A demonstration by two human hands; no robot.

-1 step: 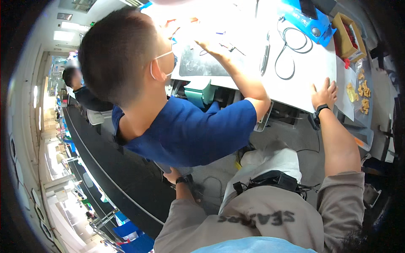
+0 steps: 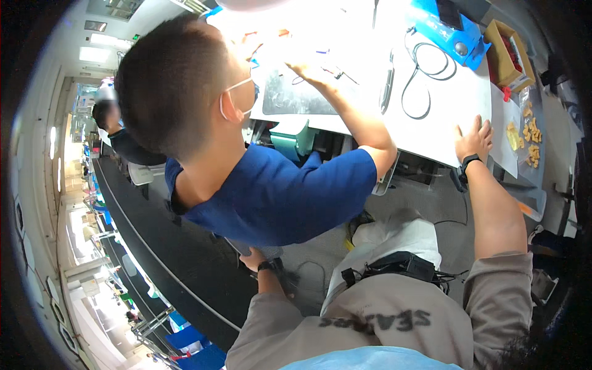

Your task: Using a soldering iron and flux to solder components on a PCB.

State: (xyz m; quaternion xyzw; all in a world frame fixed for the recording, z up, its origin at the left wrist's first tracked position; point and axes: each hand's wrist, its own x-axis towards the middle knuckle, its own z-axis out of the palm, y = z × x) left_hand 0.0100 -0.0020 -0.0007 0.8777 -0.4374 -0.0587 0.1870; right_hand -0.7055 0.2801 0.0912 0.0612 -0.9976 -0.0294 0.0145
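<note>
My right hand (image 2: 474, 139) lies palm down on the white worktable (image 2: 435, 132), near its front right corner, its fingers spread and nothing in them. A black band (image 2: 472, 159) circles that wrist. Low on the left, my left hand (image 2: 251, 259) is beside a dark grey chair-like surface (image 2: 272, 251), close behind a seated co-worker (image 2: 277, 191) in a blue shirt. Its fingers are small and partly hidden, so their grip is unclear. The co-worker's own hand (image 2: 300, 66) is over the table, above a dark mat (image 2: 296, 92) and small parts with thin wires.
A blue device (image 2: 450, 34) and a looped black cable (image 2: 416, 92) sit on the table. To the right are a cardboard box (image 2: 510, 55) and bags of small yellow pieces (image 2: 531, 135). A long black conveyor belt (image 2: 154, 228) runs along the left. Another person (image 2: 123, 132) is farther off.
</note>
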